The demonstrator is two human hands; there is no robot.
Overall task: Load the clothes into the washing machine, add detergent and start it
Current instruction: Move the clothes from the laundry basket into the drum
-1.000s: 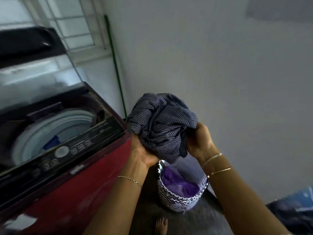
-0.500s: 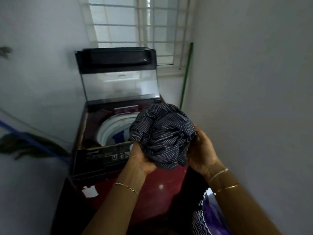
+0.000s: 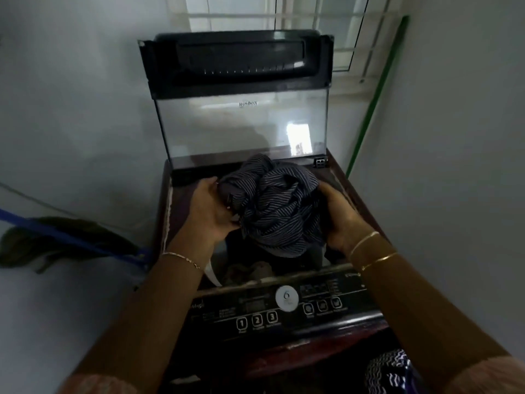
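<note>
Pale walls [image 3: 71,109] closed in on both sides of the washing machine [image 3: 298,351], which stood in a narrow corner under a barred window [image 3: 312,12]. Over its open tub hung the bunched, dark striped garment [image 3: 272,211], with the left hand [image 3: 210,209] curled against one side and the right hand [image 3: 338,217] cupping the other, the fingers of both wrapped into the cloth. The bundle filled most of the opening's width, so the knuckles came near the maroon top edges to left and right. Its far side nearly reached the foot of the raised lid [image 3: 241,89], which stood upright. On the near side a dark gap of tub lay between the cloth and the control panel [image 3: 284,308], and something pale sat low in it, too dim to name. Half a second before, the garment had been carried in front of the panel, short of the opening; now it was past the panel and above the tub. The woven basket [image 3: 389,371], under the hands a second ago, showed only at the lower right edge. A green pole [image 3: 375,92] leaned in the corner right of the lid, and a blue line with dark cloth [image 3: 56,243] hung by the left wall.
</note>
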